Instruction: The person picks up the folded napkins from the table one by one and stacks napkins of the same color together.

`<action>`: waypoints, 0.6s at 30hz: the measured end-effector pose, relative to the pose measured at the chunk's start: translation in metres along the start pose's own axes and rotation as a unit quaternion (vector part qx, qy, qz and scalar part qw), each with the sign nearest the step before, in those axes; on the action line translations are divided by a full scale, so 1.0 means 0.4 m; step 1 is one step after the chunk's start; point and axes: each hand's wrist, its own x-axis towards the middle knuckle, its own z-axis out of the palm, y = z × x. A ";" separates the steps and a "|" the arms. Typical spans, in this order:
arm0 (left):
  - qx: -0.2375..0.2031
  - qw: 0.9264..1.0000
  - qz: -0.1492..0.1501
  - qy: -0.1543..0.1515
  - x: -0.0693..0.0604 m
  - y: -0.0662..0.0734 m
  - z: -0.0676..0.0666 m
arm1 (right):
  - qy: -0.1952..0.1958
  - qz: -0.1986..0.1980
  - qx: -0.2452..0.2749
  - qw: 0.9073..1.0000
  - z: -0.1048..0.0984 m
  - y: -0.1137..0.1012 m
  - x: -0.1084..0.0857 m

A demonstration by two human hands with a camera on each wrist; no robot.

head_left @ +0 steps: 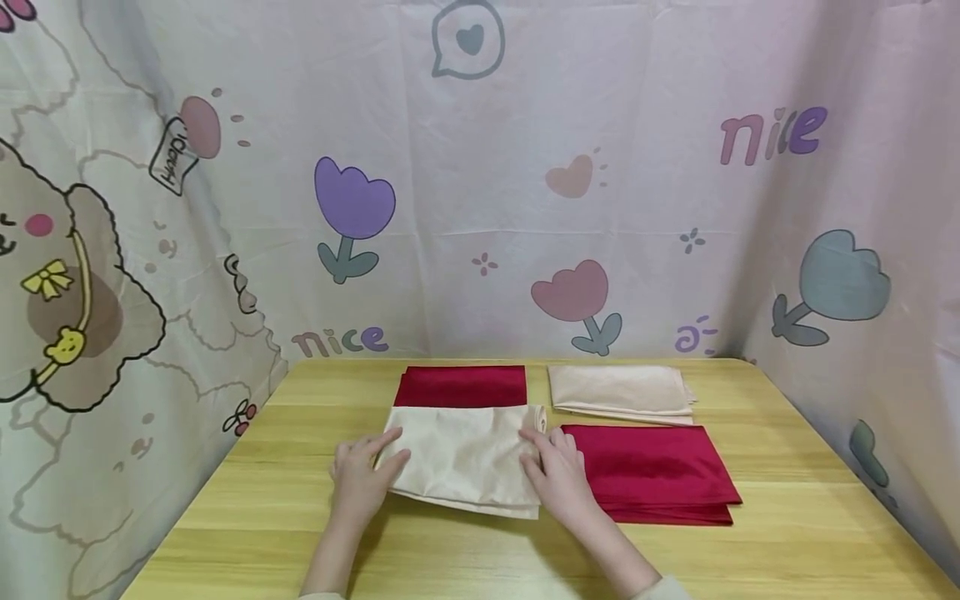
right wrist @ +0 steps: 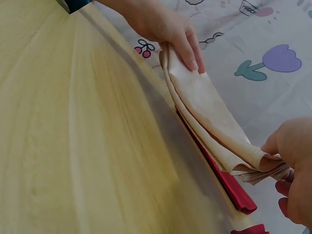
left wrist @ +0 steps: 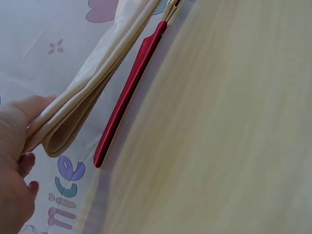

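Note:
A folded cream cloth is held between two hands, raised off the table as both wrist views show. The left hand grips its left end, thumb and fingers on either side; in the left wrist view that hand pinches the layered edge. At the right end, the right hand pinches the cloth, and the right wrist view shows this hand with its fingertips partly under the folds. Behind the cream cloth lies a folded red cloth, partly covered from the head view.
Another folded red cloth lies right of the right hand. Behind it is a folded pale cloth near the back edge. The wooden table meets a patterned curtain at the back and sides.

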 end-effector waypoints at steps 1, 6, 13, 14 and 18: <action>0.003 1.000 0.004 0.008 0.001 0.004 0.002 | 0.001 -0.001 -0.002 1.000 -0.002 0.000 0.001; 0.014 1.000 0.006 0.023 0.006 0.017 0.005 | 0.010 -0.015 -0.006 1.000 -0.020 -0.002 0.011; 0.020 1.000 0.004 0.002 0.025 0.027 0.006 | 0.010 -0.036 -0.026 0.999 -0.040 0.006 0.021; 0.020 1.000 0.007 0.001 0.028 0.030 0.005 | 0.011 -0.039 -0.029 0.999 -0.042 0.006 0.022; 0.013 1.000 0.025 0.005 0.040 0.045 0.003 | 0.021 -0.056 -0.046 0.997 -0.054 0.010 0.029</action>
